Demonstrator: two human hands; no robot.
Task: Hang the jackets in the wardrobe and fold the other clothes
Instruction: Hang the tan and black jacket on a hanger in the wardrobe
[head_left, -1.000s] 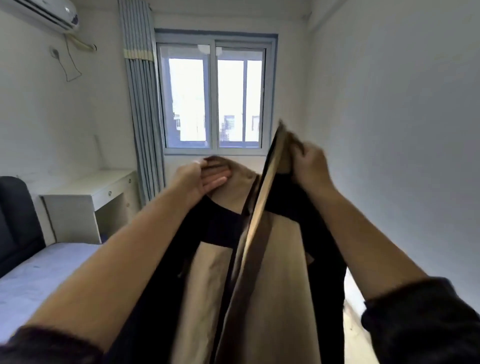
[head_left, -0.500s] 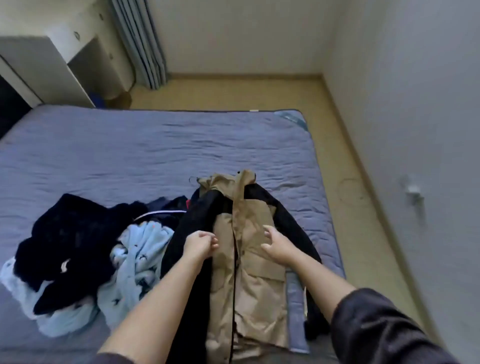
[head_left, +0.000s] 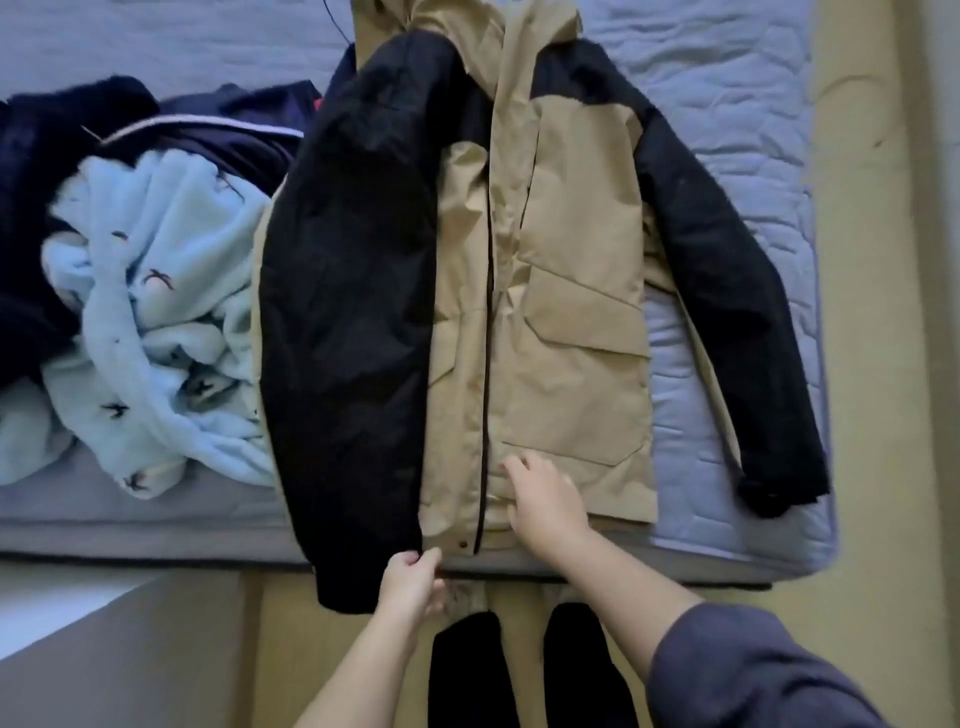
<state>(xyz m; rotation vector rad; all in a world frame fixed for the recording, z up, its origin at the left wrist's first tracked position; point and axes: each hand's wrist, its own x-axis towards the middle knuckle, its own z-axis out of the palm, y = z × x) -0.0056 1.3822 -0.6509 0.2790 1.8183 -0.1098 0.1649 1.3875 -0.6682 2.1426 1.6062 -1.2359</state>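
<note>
A tan jacket with black sleeves lies front up on the bed, its hem at the near edge and its hood toward the top. Its left sleeve is folded across the chest; the right sleeve stretches out to the side. My left hand pinches the bottom hem at the front opening, beside the left cuff. My right hand rests on the lower right front panel with relaxed fingers. To the left lies a heap of clothes: a light blue fleece and dark navy garments.
The grey-blue mattress has bare room to the right of the jacket, ending at its right edge. Beyond lies a yellowish floor. A thin black hanger hook shows near the hood. My dark-socked feet stand below the bed edge.
The jacket was held up before the window, then laid on the bed. Both hands have slid down from its chest to the hem, and my view has dropped closer.
</note>
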